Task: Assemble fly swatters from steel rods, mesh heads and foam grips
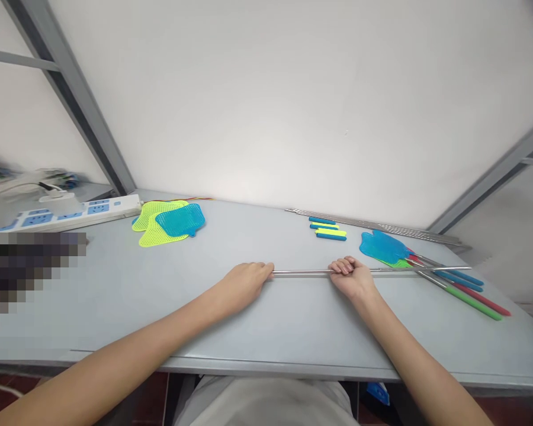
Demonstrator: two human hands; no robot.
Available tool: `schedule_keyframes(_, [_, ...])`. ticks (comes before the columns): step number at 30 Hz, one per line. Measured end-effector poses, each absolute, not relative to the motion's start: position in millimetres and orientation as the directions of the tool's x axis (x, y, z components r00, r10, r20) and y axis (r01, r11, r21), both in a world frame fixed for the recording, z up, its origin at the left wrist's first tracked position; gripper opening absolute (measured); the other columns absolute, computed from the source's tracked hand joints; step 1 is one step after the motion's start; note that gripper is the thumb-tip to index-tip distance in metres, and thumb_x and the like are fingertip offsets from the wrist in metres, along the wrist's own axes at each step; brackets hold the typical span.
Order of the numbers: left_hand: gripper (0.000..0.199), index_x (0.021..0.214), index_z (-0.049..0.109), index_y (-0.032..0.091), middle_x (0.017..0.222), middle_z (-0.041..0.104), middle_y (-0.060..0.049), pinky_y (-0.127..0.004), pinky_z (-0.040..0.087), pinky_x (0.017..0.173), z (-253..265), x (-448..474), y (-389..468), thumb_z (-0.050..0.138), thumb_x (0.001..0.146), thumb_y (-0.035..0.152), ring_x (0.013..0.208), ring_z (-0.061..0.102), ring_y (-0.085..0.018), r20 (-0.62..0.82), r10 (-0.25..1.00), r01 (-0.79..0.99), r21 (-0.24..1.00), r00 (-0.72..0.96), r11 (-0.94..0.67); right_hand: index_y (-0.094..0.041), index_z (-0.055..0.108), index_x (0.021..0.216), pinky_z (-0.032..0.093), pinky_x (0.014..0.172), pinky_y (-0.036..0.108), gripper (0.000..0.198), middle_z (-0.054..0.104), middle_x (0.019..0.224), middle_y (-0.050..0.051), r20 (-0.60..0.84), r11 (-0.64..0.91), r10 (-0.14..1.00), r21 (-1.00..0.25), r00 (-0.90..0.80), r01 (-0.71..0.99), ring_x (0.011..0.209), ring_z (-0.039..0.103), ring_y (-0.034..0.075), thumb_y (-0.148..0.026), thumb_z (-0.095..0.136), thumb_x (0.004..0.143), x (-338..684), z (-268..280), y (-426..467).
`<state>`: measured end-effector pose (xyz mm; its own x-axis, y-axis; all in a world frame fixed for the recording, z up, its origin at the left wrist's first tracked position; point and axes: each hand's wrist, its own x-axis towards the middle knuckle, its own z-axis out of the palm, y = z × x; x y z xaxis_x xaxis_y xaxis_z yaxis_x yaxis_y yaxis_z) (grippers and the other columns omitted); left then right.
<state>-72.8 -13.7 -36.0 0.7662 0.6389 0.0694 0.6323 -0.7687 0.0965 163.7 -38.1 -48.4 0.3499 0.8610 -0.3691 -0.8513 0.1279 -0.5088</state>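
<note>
A thin metal rod (pixel 299 272) lies level across in front of me, just over the grey table. My left hand (pixel 247 285) is closed round its left end, which the fingers hide. Farther right along the same rod, my right hand (pixel 352 277) grips it with fingers curled, palm side partly showing. The rod's right end reaches over several assembled fly swatters with blue heads (pixel 384 247) and coloured handles (pixel 473 302). Beyond the right hand lie short blue and yellow handle sleeves (pixel 331 235), side by side.
Loose fly swatter heads, yellow (pixel 153 235) and blue (pixel 180 220), overlap at the back left. A white power strip (pixel 84 214) lies left of them. Several metal rods (pixel 404 231) rest along the wall. The table's front edge (pixel 284 368) runs close to my body.
</note>
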Motion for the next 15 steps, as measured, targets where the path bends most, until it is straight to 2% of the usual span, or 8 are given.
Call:
schedule_keyframes(6, [0.017, 0.082, 0.042, 0.018, 0.079, 0.056, -0.003, -0.024, 0.036, 0.061, -34.2, -75.9, -14.9, 0.028, 0.078, 0.009, 0.072, 0.053, -0.015, 0.075, 0.622, 0.611, 0.127, 0.779, -0.781, -0.017, 0.017, 0.05, 0.02, 0.034, 0.018, 0.021, 0.017, 0.036, -0.007, -0.395, 0.105, 0.855, -0.501, 0.335, -0.859, 0.028, 0.019, 0.005, -0.002, 0.025, 0.063, 173.9, -50.6, -36.0])
schedule_keyframes(15, [0.019, 0.084, 0.041, 0.019, 0.079, 0.058, -0.003, -0.025, 0.036, 0.057, -41.1, -75.2, -15.4, 0.029, 0.075, 0.008, 0.069, 0.054, -0.017, 0.093, 0.636, 0.628, 0.097, 0.766, -0.772, -0.017, 0.018, 0.052, 0.02, 0.033, 0.018, 0.019, 0.017, 0.036, -0.007, -0.46, 0.082, 0.833, -0.444, 0.306, -0.892, 0.029, 0.019, 0.006, -0.002, 0.026, 0.062, 175.5, -50.8, -34.4])
